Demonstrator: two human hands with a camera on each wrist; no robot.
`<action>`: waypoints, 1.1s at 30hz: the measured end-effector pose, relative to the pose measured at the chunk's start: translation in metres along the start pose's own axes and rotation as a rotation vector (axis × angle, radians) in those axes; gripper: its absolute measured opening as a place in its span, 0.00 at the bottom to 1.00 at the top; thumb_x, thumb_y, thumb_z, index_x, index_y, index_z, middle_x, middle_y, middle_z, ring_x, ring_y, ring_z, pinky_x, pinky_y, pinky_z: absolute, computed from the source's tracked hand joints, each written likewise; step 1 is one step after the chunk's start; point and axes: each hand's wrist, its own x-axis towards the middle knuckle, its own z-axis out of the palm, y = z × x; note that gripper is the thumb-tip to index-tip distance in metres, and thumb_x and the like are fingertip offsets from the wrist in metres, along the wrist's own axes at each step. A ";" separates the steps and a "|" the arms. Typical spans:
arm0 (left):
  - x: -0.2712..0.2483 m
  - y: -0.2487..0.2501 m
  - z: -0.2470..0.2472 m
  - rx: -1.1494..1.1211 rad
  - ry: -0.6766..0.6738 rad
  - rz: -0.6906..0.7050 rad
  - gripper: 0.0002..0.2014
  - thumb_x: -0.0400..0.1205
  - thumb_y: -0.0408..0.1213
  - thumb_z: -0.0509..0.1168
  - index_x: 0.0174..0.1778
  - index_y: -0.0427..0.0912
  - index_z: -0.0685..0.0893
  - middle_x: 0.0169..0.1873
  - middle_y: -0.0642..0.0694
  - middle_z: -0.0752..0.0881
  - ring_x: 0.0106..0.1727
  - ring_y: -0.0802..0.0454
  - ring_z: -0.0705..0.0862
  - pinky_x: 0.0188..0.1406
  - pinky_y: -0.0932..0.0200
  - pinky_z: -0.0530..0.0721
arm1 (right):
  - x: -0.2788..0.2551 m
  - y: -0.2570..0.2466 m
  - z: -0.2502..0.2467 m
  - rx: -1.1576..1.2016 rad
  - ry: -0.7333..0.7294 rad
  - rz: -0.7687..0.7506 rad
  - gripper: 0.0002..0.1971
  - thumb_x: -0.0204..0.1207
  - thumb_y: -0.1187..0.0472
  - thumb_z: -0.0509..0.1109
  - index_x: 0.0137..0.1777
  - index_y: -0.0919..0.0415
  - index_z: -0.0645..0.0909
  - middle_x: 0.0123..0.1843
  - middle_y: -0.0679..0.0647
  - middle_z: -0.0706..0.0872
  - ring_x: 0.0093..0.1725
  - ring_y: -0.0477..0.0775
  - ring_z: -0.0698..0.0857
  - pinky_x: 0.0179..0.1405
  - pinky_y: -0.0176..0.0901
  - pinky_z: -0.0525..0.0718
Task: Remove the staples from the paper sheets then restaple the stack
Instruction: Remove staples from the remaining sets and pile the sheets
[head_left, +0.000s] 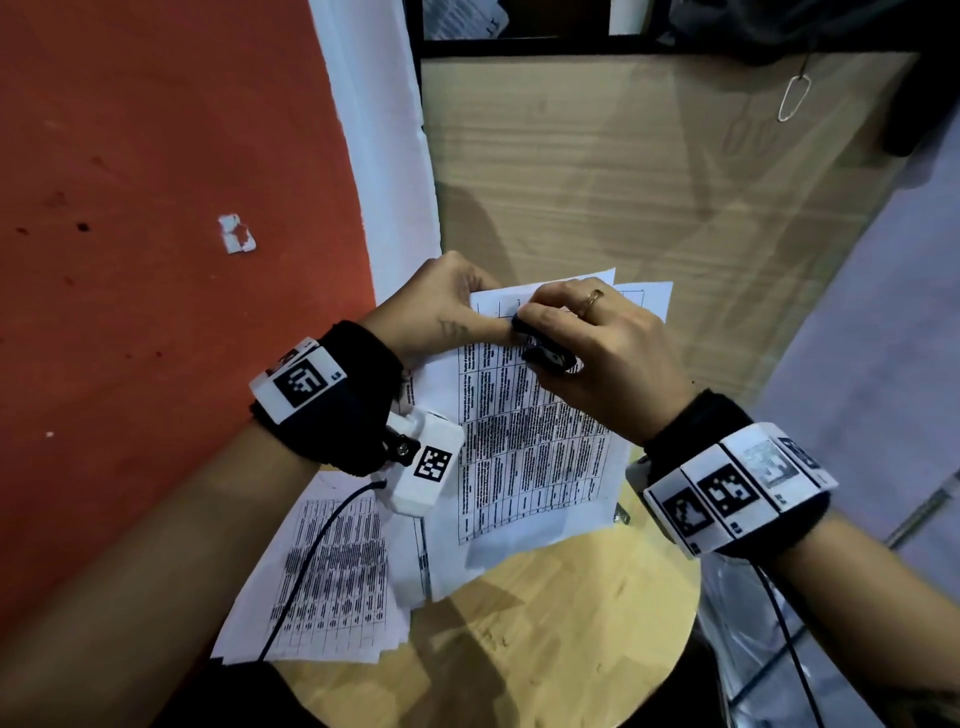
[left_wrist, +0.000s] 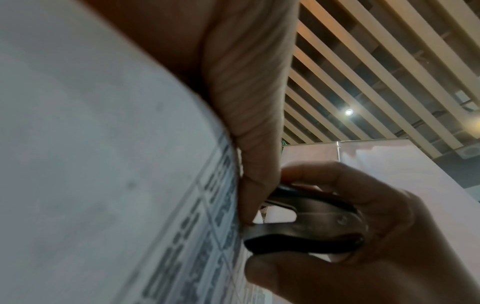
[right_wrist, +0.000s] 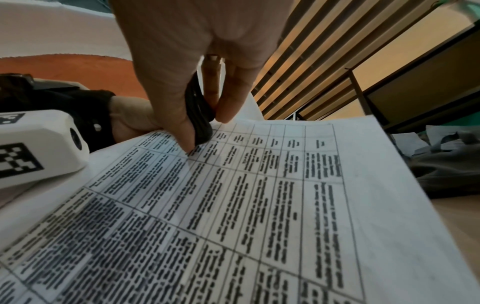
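Clearly, in the head view, the job was at its first part: getting a staple out. The left hand pinched the top corner of the paper sheets and held them up off the round wooden table. The right hand had its fingers curled round a small black staple remover, and the tool's tip touched the paper just beside the left thumb. More printed sheets lay flat on the table under the left wrist. No stapler could be seen.

From the left wrist view, the left thumb pressed on the printed side of the paper. The staple remover sat right next to the thumb tip, squeezed between the right thumb and fingers. Its claws were not fully closed; a gap showed between them. The staple itself was hidden, so I could not tell if the claws had caught it.

From the right wrist view, the right thumb and one finger pinched the black tool with its nose on the top row of the printed table. The paper lay slanted up toward the hand.

I think the next move needs a firm squeeze and a gentle pull up, while the left hand keeps the corner tight so the paper does not rip. Restapling comes after that.
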 end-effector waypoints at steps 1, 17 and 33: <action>0.000 0.000 -0.001 -0.008 -0.003 -0.002 0.27 0.57 0.47 0.77 0.38 0.24 0.86 0.31 0.42 0.79 0.37 0.53 0.75 0.38 0.53 0.68 | 0.000 0.000 0.001 -0.003 0.000 -0.009 0.12 0.62 0.67 0.76 0.47 0.65 0.87 0.47 0.58 0.88 0.45 0.63 0.86 0.22 0.49 0.84; -0.007 0.003 -0.002 -0.174 -0.085 -0.008 0.10 0.63 0.25 0.75 0.38 0.25 0.86 0.30 0.41 0.84 0.31 0.56 0.79 0.30 0.69 0.76 | 0.001 0.005 0.012 0.029 0.022 -0.042 0.09 0.64 0.69 0.75 0.46 0.67 0.86 0.45 0.60 0.87 0.41 0.65 0.85 0.24 0.53 0.84; -0.003 -0.005 -0.003 -0.104 -0.129 -0.019 0.10 0.71 0.24 0.74 0.47 0.27 0.86 0.36 0.42 0.87 0.36 0.60 0.82 0.38 0.69 0.80 | -0.005 0.011 0.022 0.117 0.063 0.098 0.10 0.62 0.67 0.78 0.44 0.66 0.88 0.42 0.59 0.89 0.38 0.63 0.88 0.31 0.52 0.87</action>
